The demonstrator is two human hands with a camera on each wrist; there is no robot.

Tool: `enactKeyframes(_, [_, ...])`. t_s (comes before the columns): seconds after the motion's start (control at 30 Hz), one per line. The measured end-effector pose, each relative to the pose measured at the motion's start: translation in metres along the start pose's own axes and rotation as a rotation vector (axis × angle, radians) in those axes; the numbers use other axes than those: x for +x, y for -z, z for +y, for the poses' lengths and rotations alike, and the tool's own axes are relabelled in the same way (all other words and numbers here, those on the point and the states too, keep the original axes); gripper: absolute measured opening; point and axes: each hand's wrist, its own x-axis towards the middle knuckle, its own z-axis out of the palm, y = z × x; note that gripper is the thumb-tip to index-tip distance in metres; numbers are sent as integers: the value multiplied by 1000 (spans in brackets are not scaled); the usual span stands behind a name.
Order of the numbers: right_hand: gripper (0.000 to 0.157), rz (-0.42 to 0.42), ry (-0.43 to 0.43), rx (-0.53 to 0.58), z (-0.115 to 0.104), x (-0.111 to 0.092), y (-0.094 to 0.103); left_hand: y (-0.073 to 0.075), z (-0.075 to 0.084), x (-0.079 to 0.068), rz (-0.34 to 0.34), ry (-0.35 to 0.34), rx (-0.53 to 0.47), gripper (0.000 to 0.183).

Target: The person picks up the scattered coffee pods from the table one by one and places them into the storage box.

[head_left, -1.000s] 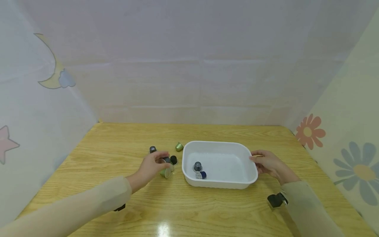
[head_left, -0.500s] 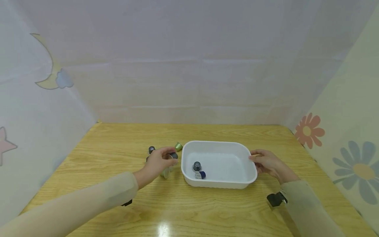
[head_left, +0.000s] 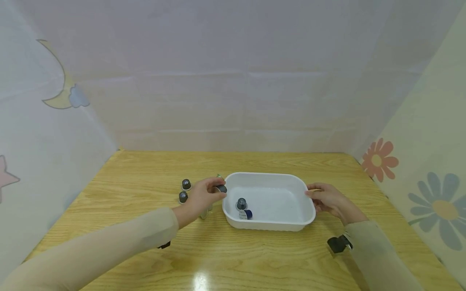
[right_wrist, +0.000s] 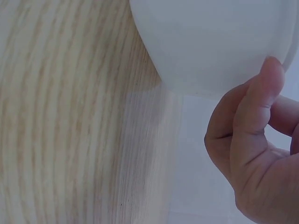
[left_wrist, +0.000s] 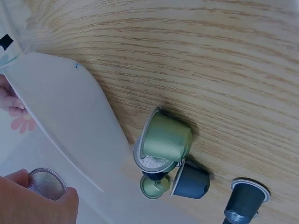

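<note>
Between thumb and fingers, my left hand point(head_left: 200, 198) pinches a dark grey coffee capsule point(head_left: 220, 188) beside the left rim of a white plastic tub point(head_left: 269, 227). The capsule's silver foil lid point(left_wrist: 46, 183) faces the camera in the left wrist view. My right hand point(head_left: 329, 200) grips the tub's right end, thumb at the rim and other fingers outside, as the right wrist view also shows. Inside the tub, a grey capsule point(head_left: 242, 203) stands near a blue capsule point(head_left: 248, 214) lying on its side.
Left of the tub, two dark capsules point(head_left: 186, 184) stand on the wooden table point(head_left: 233, 258). A cluster with a green capsule point(left_wrist: 167, 137) and a dark blue capsule point(left_wrist: 191, 180) lies by the tub, partly hidden behind my left hand in the head view. Printed fabric walls enclose the table.
My left hand has carried the dark grey capsule from the loose cluster rightward to the tub's left rim, uncovering another dark capsule on the table. The right hand keeps its hold on the tub.
</note>
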Motion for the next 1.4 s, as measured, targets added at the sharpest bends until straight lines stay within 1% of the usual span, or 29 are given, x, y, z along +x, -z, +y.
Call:
enactKeyframes(0.23, [46, -5, 0, 10, 0, 1, 0, -5, 2, 4, -22, 21, 6, 46])
enactKeyframes(0.47, [46, -2, -7, 13, -1, 0, 0, -11, 5, 8, -50, 30, -8, 44])
enactKeyframes(0.7, [46, -2, -10, 15, -1, -1, -1, -22, 8, 11, -46, 27, 0, 44])
enactKeyframes(0.9, [45, 0, -17, 19, -1, 0, -1, -28, 11, 14, -65, 34, 1, 44])
enactKeyframes(1.2, [45, -7, -2, 34, 0, 1, 0, -38, 13, 21, -93, 12, 15, 41])
enactKeyframes(1.4, [45, -3, -11, 38, 0, 1, 1, -44, 17, 24, -142, -17, 7, 42])
